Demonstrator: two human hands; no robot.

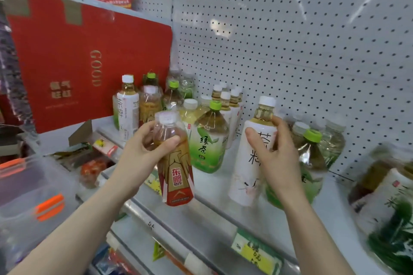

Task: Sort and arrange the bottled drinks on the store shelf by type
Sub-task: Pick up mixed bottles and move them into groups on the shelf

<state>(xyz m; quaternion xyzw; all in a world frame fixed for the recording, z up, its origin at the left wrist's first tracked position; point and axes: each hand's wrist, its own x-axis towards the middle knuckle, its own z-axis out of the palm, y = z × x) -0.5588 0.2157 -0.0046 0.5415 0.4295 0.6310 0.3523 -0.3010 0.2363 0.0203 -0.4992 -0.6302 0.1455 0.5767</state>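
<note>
My left hand [143,152] grips a red-and-gold labelled bottle [176,176] by its upper part, holding it in the air in front of the shelf edge. My right hand [272,152] grips a tall white-labelled tea bottle [248,167] with a white cap, tilted slightly over the shelf [212,187]. Between them stands a green tea bottle [210,143] with a green cap. Behind it, several white-capped and green-capped bottles [225,100] crowd the back left of the shelf.
A big red carton [89,62] leans at the left end of the shelf. More green-capped bottles [312,158] stand behind my right hand, and a dark-green labelled bottle [388,207] sits at far right. Pegboard [290,40] backs the shelf. A clear plastic bin [33,196] is at lower left.
</note>
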